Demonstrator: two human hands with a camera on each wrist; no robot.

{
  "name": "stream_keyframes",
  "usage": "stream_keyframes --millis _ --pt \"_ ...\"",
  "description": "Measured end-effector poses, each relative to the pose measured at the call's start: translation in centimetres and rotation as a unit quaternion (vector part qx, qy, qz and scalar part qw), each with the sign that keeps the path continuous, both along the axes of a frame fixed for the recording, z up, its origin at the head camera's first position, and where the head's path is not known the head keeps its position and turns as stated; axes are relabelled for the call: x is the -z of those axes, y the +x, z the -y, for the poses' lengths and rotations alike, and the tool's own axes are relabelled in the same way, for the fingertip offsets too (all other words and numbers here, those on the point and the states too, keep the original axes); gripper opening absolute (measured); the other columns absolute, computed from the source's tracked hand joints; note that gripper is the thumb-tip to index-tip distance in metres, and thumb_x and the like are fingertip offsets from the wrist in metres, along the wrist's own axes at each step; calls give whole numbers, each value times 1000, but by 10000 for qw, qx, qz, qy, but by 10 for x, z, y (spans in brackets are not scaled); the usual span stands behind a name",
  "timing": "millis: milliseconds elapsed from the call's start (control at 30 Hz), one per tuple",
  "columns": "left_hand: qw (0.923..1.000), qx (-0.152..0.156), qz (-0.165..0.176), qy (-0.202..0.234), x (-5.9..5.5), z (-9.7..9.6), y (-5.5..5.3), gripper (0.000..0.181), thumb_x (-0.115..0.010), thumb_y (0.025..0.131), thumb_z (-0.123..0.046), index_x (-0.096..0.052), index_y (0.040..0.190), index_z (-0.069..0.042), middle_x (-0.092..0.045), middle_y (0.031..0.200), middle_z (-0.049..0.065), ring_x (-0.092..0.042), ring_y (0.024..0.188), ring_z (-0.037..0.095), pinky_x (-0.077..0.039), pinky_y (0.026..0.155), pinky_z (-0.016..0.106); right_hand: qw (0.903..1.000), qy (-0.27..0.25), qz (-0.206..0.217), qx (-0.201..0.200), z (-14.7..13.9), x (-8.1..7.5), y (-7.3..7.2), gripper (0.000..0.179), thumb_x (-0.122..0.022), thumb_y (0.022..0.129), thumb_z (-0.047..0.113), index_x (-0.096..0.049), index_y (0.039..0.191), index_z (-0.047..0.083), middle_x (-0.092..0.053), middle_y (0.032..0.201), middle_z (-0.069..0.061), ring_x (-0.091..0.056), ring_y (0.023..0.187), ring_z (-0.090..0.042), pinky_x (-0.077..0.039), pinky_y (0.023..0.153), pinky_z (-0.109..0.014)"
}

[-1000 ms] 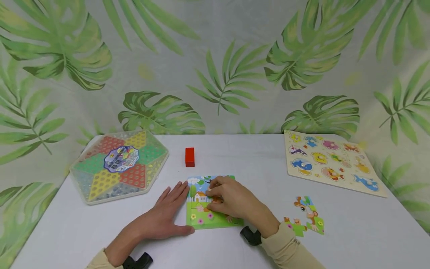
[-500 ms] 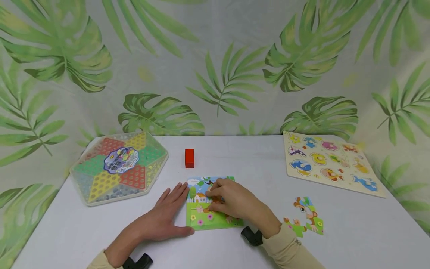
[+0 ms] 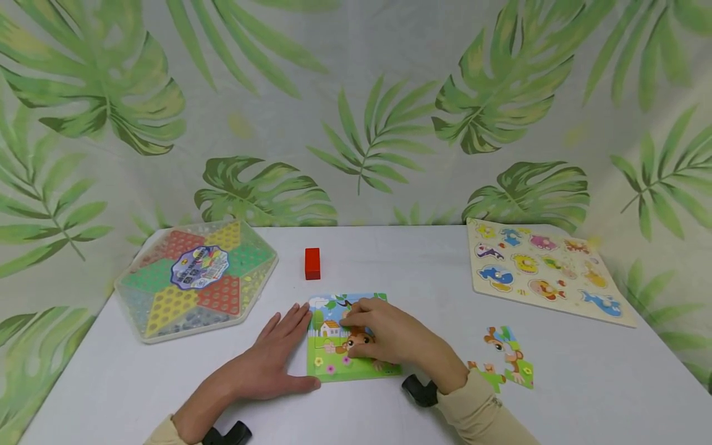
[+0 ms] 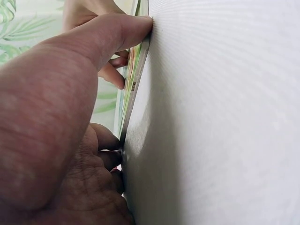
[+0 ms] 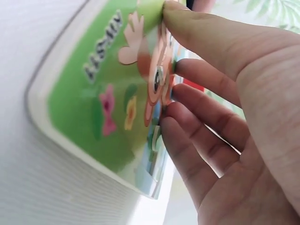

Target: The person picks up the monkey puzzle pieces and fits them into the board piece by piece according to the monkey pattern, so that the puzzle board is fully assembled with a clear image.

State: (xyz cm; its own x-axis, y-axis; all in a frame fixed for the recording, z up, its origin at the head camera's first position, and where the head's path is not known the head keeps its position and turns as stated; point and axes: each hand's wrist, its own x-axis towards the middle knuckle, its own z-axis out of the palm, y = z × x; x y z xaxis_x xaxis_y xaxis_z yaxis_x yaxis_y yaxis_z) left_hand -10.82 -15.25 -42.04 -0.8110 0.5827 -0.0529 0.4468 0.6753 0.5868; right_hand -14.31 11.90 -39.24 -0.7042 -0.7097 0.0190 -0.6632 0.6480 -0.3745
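Note:
A jigsaw board (image 3: pixel 356 371) with a house and a monkey picture lies in the middle of the table. Along its left edge my left hand (image 3: pixel 272 355) lies spread, fingertips at the upper corner and thumb at the lower one. My right hand (image 3: pixel 397 330) is over the board's right half, its thumb and fingertips pinching a puzzle piece (image 3: pixel 358 339) that shows the monkey's face. In the right wrist view this puzzle piece (image 5: pixel 157 86) sits at the board's surface; whether it is fully seated I cannot tell. The palm hides part of the picture in the head view.
Several loose puzzle pieces (image 3: pixel 517 364) lie right of the right forearm. A red block (image 3: pixel 313 264) stands behind the board. At the back left is a hexagonal Chinese checkers set (image 3: pixel 222 295), and at the back right a wooden peg puzzle (image 3: pixel 547 272). Patterned cloth hangs behind the table.
My right thumb has shifted slightly down, so more of the monkey's face shows. The left hand stays in place on the board's edge.

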Motion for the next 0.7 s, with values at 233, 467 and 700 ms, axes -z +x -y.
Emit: stream_keyframes --millis 233,467,700 --pt "10000 -7 19 -13 1 2 -1 113 -73 85 -62 -22 162 3 -17 172 16 -8 160 35 -7 127 59 9999 55 67 57 0 0 1 46 -78 93 32 -70 134 12 -64 131 -1 -59 118 -16 -53 102 -34" --pt "9998 -44 132 129 1 3 0 113 -75 84 -60 -22 162 4 -17 172 16 -7 160 35 -5 127 58 9995 -288 8 161 -14 -13 6 43 -72 98 30 -67 138 16 -63 137 0 -56 127 -18 -53 105 -38" --pt "9999 -15 50 110 0 1 0 114 -75 84 -60 -23 161 5 -17 172 16 -8 160 35 -6 127 59 9986 -179 -240 426 -47 -34 19 37 -67 101 32 -69 137 21 -58 142 -2 -57 127 -20 -56 99 -41"
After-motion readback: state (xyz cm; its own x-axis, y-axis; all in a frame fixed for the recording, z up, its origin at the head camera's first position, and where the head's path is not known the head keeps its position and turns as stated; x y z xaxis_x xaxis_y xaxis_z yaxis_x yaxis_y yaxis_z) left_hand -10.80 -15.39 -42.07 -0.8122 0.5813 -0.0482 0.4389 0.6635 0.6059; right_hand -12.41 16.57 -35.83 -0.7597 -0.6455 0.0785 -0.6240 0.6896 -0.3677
